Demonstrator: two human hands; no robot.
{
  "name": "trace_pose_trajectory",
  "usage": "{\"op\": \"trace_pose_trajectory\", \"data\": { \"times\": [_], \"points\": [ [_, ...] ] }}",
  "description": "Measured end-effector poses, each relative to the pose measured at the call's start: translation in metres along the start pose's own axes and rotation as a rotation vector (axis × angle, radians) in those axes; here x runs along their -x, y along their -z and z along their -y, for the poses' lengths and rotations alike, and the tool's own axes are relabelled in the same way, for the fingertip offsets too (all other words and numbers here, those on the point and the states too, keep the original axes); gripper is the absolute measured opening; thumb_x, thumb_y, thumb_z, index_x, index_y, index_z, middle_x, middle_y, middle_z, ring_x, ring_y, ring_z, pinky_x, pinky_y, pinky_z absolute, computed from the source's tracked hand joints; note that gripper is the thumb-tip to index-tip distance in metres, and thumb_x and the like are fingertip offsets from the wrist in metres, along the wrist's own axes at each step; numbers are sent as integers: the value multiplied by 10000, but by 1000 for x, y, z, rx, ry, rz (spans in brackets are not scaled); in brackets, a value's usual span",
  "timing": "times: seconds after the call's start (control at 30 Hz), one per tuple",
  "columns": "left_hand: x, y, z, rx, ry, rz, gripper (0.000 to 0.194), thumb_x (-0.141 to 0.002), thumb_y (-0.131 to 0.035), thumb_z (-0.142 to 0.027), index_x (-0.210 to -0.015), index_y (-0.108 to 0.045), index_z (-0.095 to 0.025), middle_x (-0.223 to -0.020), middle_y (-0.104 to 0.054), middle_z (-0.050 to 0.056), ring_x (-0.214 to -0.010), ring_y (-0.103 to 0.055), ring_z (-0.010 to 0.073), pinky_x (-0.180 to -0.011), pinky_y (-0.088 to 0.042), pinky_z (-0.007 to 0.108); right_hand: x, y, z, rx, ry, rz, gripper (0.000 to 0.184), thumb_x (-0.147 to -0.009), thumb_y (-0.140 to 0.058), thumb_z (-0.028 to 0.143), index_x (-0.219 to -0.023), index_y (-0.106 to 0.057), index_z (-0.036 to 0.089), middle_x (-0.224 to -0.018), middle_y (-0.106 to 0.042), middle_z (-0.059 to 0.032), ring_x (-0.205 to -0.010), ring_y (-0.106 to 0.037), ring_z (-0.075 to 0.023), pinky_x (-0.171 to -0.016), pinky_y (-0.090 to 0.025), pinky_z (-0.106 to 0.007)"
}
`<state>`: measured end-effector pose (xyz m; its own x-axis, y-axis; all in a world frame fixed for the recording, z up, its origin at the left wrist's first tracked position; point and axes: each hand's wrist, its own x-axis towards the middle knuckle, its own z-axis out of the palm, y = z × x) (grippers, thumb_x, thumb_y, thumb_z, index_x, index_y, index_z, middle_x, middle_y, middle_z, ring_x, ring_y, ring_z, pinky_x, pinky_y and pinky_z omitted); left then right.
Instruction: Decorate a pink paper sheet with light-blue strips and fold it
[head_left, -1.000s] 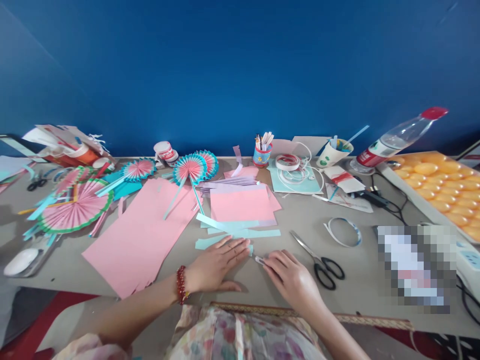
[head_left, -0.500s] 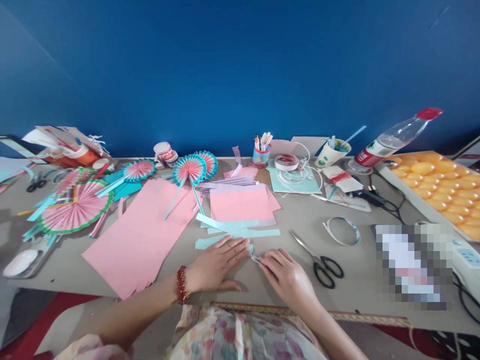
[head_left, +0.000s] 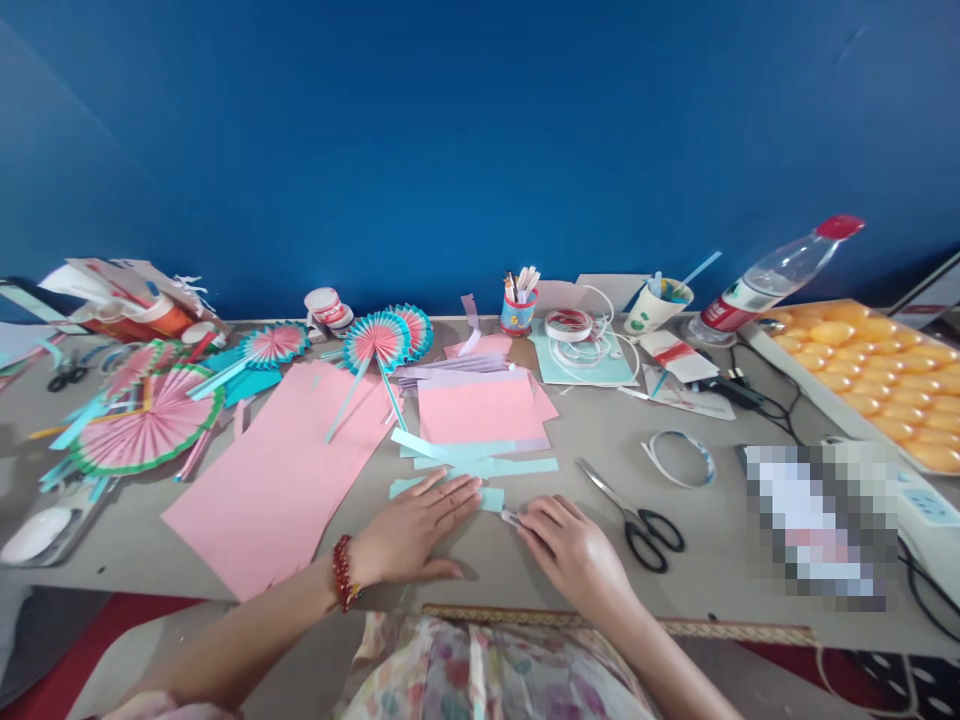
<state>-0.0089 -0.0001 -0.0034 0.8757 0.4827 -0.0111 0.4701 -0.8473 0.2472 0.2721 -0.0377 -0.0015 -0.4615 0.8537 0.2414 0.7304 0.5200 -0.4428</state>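
The left hand (head_left: 411,528) lies flat, fingers extended, upon a light-blue paper strip (head_left: 492,499) on the bench (head_left: 510,580). The right hand (head_left: 574,545) pinches a small whitish object (head_left: 511,518) near its end. Probably this is steadying; the next move calls for firm pressure.

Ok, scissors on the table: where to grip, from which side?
Probably the black handle loops, coming from the near right: the scissors lie flat, loops on the near side, metal blades pointing away and leftward.
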Motion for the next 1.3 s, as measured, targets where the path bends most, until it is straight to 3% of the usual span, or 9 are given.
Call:
{"op": "trace_pose_trajectory", "data": {
  "times": [0.63,0.93,1.3],
  "points": [
    [1,-5,1,-15,-7,-8,868,-958,-404,-674,-1593,-122,-153,-1633,-214,118,-1510,-214,260,-1251,-106,448,3,-7,6,-4,3,19,235,-1015,-413,185,-976,-644,212,-890,-631,-60,-840,-595,-194,-748,-505,-320],
    [1,-5,2,-32,-12,19,879,-969,-349,-686,-1593,-88,-124,-1645,-149,114,-1524,-157,254,-1256,-39,438,-2,-15,13,9,-5,4,208,-1008,-444,172,-954,-642,198,-871,-619,-48,-833,-564,-202,-740,-464,-327],
    [4,3,4,28,5,17,892,-971,-370,-672,-1599,-8,-152,-1643,-159,124,-1521,-169,262,-1251,-125,434,-4,-18,17,6,-17,30,184,-988,-467,145,-945,-637,200,-892,-617,-46,-850,-556,-204,-757,-456,-330]
  ]
}}
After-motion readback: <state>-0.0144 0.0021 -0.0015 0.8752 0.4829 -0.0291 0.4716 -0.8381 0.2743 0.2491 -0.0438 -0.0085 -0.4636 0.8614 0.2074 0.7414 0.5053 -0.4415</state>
